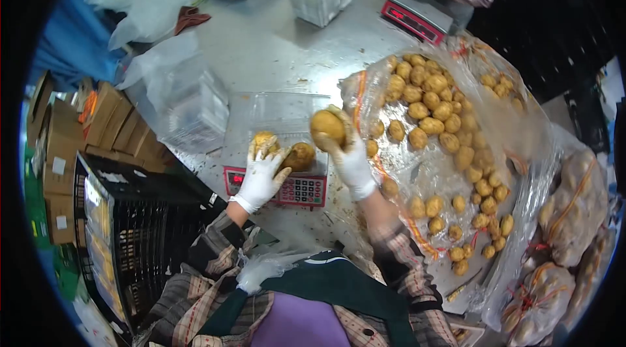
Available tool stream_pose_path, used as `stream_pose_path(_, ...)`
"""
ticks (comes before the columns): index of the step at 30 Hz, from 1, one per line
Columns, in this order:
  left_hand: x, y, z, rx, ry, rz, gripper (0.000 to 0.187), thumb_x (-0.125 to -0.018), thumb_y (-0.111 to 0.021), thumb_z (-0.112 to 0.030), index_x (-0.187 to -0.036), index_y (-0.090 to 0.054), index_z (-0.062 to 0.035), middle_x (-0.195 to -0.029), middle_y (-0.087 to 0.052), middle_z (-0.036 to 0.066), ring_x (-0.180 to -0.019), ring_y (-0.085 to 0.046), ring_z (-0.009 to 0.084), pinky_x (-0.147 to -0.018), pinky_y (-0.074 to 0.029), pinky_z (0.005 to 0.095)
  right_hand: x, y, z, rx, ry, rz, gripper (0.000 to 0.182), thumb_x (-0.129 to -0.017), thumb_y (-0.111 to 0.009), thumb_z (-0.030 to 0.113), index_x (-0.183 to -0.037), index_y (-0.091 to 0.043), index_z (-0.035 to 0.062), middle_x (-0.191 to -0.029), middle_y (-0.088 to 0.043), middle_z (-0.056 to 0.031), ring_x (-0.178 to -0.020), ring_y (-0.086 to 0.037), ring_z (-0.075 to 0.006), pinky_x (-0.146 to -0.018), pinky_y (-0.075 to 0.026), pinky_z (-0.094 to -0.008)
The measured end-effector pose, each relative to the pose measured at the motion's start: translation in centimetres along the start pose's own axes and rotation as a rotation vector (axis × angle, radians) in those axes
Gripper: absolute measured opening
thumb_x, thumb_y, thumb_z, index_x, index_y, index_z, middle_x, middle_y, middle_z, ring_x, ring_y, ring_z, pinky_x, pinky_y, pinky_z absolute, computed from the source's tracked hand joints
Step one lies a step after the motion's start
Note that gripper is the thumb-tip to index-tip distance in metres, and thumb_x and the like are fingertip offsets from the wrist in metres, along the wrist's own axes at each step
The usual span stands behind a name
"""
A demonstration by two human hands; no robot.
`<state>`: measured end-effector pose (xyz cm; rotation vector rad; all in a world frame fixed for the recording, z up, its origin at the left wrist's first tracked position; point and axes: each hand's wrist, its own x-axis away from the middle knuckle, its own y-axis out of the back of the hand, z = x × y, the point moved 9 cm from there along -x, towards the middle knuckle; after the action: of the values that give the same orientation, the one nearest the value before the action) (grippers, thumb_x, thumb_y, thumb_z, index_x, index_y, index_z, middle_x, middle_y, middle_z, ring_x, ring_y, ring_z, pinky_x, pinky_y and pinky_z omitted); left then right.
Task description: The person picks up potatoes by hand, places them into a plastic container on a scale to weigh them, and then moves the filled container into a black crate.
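1. Our left hand (pixel 261 177), in a white glove, grips a potato (pixel 263 142) over the clear tray (pixel 287 112) that sits on the scale (pixel 301 188).
2. Our right hand (pixel 351 159), also gloved, holds a second potato (pixel 327 126) raised just above the tray.
3. One more potato (pixel 299 156) already lies in the tray, so we judge the filling barely begun; the scale's reading is too blurred to tell.
4. Plenty is left: the open bag of potatoes (pixel 443 151) at our right is heaped, and tied sacks (pixel 574 203) wait beyond it.
5. A stack of empty trays (pixel 195 112) stands to our left.
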<state>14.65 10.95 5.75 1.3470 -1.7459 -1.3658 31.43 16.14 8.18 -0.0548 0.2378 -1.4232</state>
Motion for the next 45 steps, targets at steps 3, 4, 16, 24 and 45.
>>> stream_pose_path(3, 1.3, 0.7, 0.9, 0.092, 0.015, -0.068, 0.035, -0.084, -0.063, -0.019, -0.117, -0.059, -0.0065, -0.106, -0.062, 0.013, -0.124, -0.044, 0.032, -0.11, -0.022, 0.0487, -1.7, -6.7, -0.1, 0.584, 0.291, 0.219, 0.06, -0.079, -0.071, 0.016, -0.133, -0.046, 0.0138, -0.131, -0.046, -0.0182, -0.127, -0.038, -0.0365, -0.107, -0.032, -0.0438)
stream_pose_path(4, 1.7, 0.8, 1.3, 0.142, 0.033, -0.072, 0.032, -0.084, -0.063, -0.019, -0.114, -0.061, -0.0064, -0.104, -0.062, 0.013, -0.123, -0.045, 0.0319, -0.109, -0.024, 0.0478, -1.9, -8.2, -2.1, 0.955, 0.295, 0.351, 0.054, -0.084, -0.063, 0.026, -0.134, -0.046, 0.0162, -0.137, -0.044, -0.015, -0.128, -0.038, -0.037, -0.106, -0.032, -0.045)
stream_pose_path(16, 17.3, 10.6, 15.5, 0.659, 0.777, -0.64, 0.018, -0.096, -0.051, -0.013, -0.102, -0.064, -0.0001, -0.089, -0.066, 0.004, -0.082, -0.059, 0.0096, -0.075, -0.047, 0.0244, -6.0, 2.6, -4.8, 0.637, 0.155, -0.136, 0.027, -0.091, -0.057, 0.013, -0.114, -0.063, 0.0004, -0.103, -0.067, -0.0109, -0.092, -0.059, -0.0131, -0.08, -0.047, -0.0264)
stream_pose_path(24, 15.4, 7.9, 14.4, 0.809, 0.691, -0.646, 0.017, -0.095, -0.052, -0.005, -0.104, -0.062, 0.005, -0.092, -0.067, 0.007, -0.087, -0.06, 0.0107, -0.081, -0.045, 0.0227, -2.9, -10.9, -6.0, 1.252, 0.612, 0.301, 0.035, -0.09, -0.052, 0.03, -0.115, -0.061, 0.0082, -0.109, -0.063, -0.0188, -0.105, -0.058, -0.0349, -0.091, -0.044, -0.0418)
stream_pose_path(45, 1.5, 0.0, 0.4, -0.167, 0.054, -0.08, 0.051, -0.081, -0.062, -0.04, -0.116, -0.06, -0.0027, -0.106, -0.062, 0.015, -0.123, -0.042, 0.0333, -0.108, -0.015, 0.0623, 1.6, -4.2, -6.6, 0.914, 0.075, 0.285, 0.057, -0.066, -0.083, 0.03, -0.109, -0.057, 0.0047, -0.098, -0.065, -0.02, -0.092, -0.063, -0.0372, -0.08, -0.05, -0.041)
